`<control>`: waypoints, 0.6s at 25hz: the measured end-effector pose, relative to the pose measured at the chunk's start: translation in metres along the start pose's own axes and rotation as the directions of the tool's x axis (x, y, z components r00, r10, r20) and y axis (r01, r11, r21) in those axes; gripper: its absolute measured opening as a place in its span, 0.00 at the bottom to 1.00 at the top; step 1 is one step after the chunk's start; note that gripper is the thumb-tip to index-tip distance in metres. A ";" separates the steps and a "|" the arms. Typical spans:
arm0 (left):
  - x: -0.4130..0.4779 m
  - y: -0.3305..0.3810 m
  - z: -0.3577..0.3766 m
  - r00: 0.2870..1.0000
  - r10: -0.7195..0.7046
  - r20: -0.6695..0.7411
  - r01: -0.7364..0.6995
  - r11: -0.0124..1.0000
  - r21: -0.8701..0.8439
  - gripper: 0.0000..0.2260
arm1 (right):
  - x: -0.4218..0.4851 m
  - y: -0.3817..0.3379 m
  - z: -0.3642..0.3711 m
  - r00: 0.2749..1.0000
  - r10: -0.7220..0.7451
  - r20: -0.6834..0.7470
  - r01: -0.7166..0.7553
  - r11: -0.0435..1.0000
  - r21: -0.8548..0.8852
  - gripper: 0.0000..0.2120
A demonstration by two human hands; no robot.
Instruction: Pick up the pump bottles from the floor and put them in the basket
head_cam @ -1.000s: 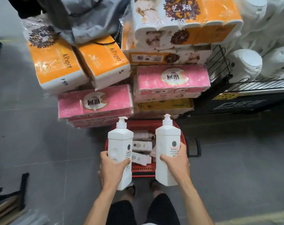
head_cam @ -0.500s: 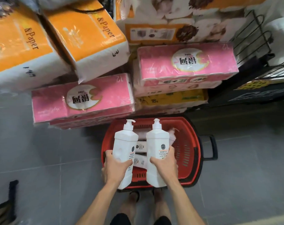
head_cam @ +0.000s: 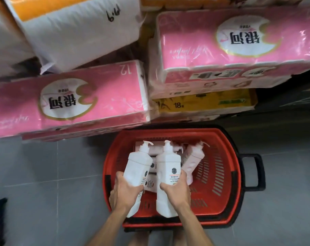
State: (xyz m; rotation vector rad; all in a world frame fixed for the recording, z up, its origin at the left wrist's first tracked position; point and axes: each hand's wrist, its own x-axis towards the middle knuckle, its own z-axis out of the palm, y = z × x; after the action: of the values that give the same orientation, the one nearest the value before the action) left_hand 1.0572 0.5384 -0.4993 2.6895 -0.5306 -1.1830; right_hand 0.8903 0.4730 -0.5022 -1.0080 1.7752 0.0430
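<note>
Head view, looking steeply down. Left hand (head_cam: pixel 123 192) grips a white pump bottle (head_cam: pixel 138 166) round its lower half: thumb laid across the front face, the other fingers curled behind and mostly hidden. Right hand (head_cam: pixel 176 191) grips a second white pump bottle (head_cam: pixel 168 168) the same way, thumb across the label side, fingers wrapped round the far edge. The two bottles are side by side, close but with a thin gap, pump heads tipped away from the person. Both are held over the near left part of the red basket (head_cam: pixel 238 183), their bases above its near rim; whether either touches what lies beneath cannot be told. The basket sits on the grey tiled floor (head_cam: pixel 44 174), black handle (head_cam: pixel 255 172) sticking out on its right side. Inside, more bottles: a pale pink pump bottle (head_cam: pixel 194 161) leaning just right of the held pair, and at least one lying flat (head_cam: pixel 157 150) behind them, partly hidden. Past the basket, stacked tissue packs: a pink pack (head_cam: pixel 106 103) on the left, a larger pink pack (head_cam: pixel 195 50) on the right, resting on a yellow pack (head_cam: pixel 204 103), and a white-and-orange pack (head_cam: pixel 76 29) at upper left. Bare forearms enter from the bottom edge.
</note>
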 end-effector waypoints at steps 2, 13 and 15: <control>0.009 -0.004 0.013 1.000 -0.020 -0.006 0.020 0.999 0.025 0.31 | 0.012 0.006 0.010 1.000 0.015 0.015 -0.015 1.000 0.005 0.35; 0.058 -0.018 0.052 0.998 -0.048 -0.027 0.049 0.998 0.033 0.31 | 0.058 0.021 0.049 0.995 0.058 0.082 -0.058 0.998 0.004 0.35; 0.069 -0.018 0.058 0.998 -0.050 -0.029 0.051 0.999 0.011 0.31 | 0.065 0.021 0.054 0.994 0.070 0.085 -0.070 0.998 -0.010 0.37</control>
State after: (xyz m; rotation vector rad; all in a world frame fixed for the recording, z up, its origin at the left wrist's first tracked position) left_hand 1.0624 0.5290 -0.5910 2.7406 -0.4694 -1.1552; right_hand 0.9119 0.4724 -0.5866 -0.9352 1.7326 0.1350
